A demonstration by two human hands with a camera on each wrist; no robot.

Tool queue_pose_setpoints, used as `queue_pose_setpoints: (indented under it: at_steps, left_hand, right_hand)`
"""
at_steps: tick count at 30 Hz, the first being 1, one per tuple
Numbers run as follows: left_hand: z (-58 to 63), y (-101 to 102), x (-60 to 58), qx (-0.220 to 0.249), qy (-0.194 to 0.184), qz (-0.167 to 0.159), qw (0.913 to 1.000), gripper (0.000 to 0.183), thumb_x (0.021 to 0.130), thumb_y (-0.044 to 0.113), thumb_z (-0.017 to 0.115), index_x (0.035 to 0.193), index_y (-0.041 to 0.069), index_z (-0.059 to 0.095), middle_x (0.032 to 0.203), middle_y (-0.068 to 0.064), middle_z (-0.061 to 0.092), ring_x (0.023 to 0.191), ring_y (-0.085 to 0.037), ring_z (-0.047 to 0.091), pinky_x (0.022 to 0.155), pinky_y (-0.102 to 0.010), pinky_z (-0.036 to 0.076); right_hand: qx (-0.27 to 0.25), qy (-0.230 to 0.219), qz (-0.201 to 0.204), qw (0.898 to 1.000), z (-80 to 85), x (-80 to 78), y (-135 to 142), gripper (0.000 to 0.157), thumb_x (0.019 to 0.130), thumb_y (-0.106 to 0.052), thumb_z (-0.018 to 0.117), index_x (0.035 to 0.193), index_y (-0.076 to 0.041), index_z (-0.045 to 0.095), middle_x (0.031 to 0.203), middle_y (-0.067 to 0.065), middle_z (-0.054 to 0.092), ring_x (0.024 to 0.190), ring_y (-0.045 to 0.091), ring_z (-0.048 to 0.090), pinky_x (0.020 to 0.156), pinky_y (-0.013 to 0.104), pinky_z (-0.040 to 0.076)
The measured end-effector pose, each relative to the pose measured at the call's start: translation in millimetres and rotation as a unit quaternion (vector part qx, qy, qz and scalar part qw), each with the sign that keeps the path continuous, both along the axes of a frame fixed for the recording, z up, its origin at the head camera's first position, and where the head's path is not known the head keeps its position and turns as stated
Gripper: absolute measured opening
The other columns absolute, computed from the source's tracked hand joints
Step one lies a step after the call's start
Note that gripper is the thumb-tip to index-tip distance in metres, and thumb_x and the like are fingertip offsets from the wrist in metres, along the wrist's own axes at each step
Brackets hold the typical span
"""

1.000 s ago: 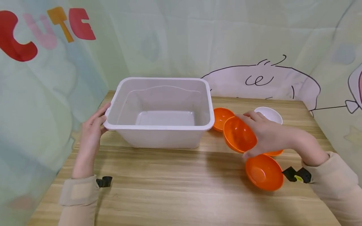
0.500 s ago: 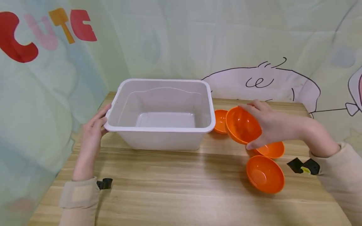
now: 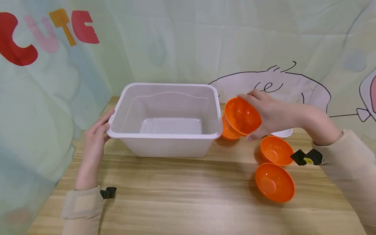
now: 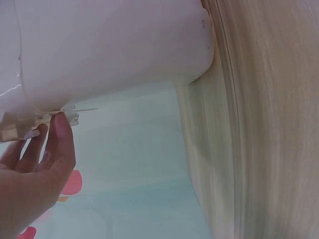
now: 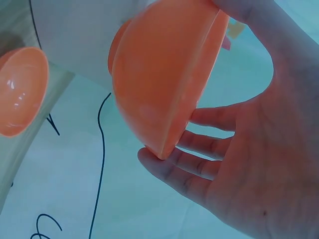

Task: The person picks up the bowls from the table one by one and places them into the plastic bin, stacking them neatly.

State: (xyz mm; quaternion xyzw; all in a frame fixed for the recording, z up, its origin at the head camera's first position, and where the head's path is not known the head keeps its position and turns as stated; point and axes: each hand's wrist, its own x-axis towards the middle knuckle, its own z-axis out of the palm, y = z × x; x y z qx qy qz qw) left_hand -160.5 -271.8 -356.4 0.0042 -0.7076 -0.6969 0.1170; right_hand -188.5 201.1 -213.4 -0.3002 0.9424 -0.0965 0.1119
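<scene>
My right hand (image 3: 268, 112) grips an orange bowl (image 3: 241, 116) by its rim, thumb on the near side and fingers on the far side. The bowl is tilted and raised beside the right wall of a white plastic tub (image 3: 168, 143). In the right wrist view, the underside of the held bowl (image 5: 149, 74) shows, with the fingertips at its rim. My left hand (image 3: 95, 137) holds the tub's left rim; the left wrist view shows the fingers (image 4: 62, 134) curled up under that rim. The tub's inside shows nothing in it.
Another orange bowl (image 3: 230, 133) stands at the tub's right side, partly behind the held one. Two more orange bowls, one farther (image 3: 276, 150) and one nearer (image 3: 274, 182), sit at the right. A white bowl (image 3: 283, 133) is mostly hidden behind my right hand. Printed curtains surround the wooden table (image 3: 176, 195).
My right hand has lifted the orange bowl up and slightly left, toward the tub, uncovering the orange bowl beneath. My left hand and the tub have stayed in place.
</scene>
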Motion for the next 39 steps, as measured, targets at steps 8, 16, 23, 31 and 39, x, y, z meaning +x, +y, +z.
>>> queue_pose_setpoints:
  at_steps: [8, 16, 23, 31, 39]
  left_hand:
    - [-1.4, 1, 1.6, 0.004, -0.002, 0.012, 0.9999, 0.041, 0.100, 0.022, 0.048, 0.140, 0.015, 0.051, 0.146, 0.008, 0.050, 0.125, -0.003, 0.048, 0.084, -0.010, 0.045]
    - [-2.0, 4, 1.4, 0.013, 0.004, 0.018, 0.9997, 0.040, 0.100, 0.022, 0.048, 0.139, 0.014, 0.052, 0.144, 0.008, 0.051, 0.126, -0.004, 0.048, 0.084, -0.010, 0.045]
    - [-2.2, 6, 2.5, 0.014, 0.005, 0.021, 0.9997, 0.040, 0.100, 0.021, 0.048, 0.139, 0.014, 0.053, 0.143, 0.009, 0.052, 0.125, -0.005, 0.048, 0.085, -0.011, 0.044]
    - [-2.7, 6, 1.6, 0.024, 0.006, 0.032, 0.9992, 0.040, 0.099, 0.020, 0.048, 0.138, 0.013, 0.054, 0.140, 0.010, 0.055, 0.122, -0.003, 0.050, 0.084, -0.011, 0.045]
    - [-4.3, 5, 2.4, 0.035, 0.010, 0.035, 0.9987, 0.039, 0.099, 0.018, 0.049, 0.137, 0.012, 0.054, 0.139, 0.010, 0.056, 0.123, -0.004, 0.050, 0.085, -0.011, 0.045]
  right_hand:
    - [0.012, -0.005, 0.011, 1.000, 15.4, -10.3, -18, 0.108, 0.069, -0.044, 0.082, 0.152, -0.012, 0.020, 0.139, 0.008, 0.032, 0.124, 0.027, 0.035, 0.095, 0.049, 0.044]
    - [0.012, -0.002, 0.014, 1.000, 24.7, -24.1, -38, 0.109, 0.070, -0.047, 0.080, 0.153, -0.015, 0.017, 0.139, 0.008, 0.033, 0.126, 0.027, 0.034, 0.097, 0.050, 0.043]
    - [0.015, -0.001, 0.034, 0.999, 26.8, -37.8, -54, 0.108, 0.072, -0.043, 0.080, 0.153, -0.009, 0.017, 0.136, 0.010, 0.034, 0.124, 0.026, 0.036, 0.100, 0.046, 0.041]
    - [0.049, -0.021, 0.028, 0.998, 33.0, -51.8, -74, 0.111, 0.073, -0.050, 0.076, 0.154, -0.012, 0.011, 0.142, 0.007, 0.029, 0.127, 0.024, 0.033, 0.103, 0.043, 0.041]
    - [0.077, -0.026, 0.036, 0.996, 32.7, -64.3, -93, 0.111, 0.074, -0.053, 0.073, 0.155, -0.012, 0.008, 0.144, 0.008, 0.028, 0.129, 0.024, 0.030, 0.106, 0.045, 0.038]
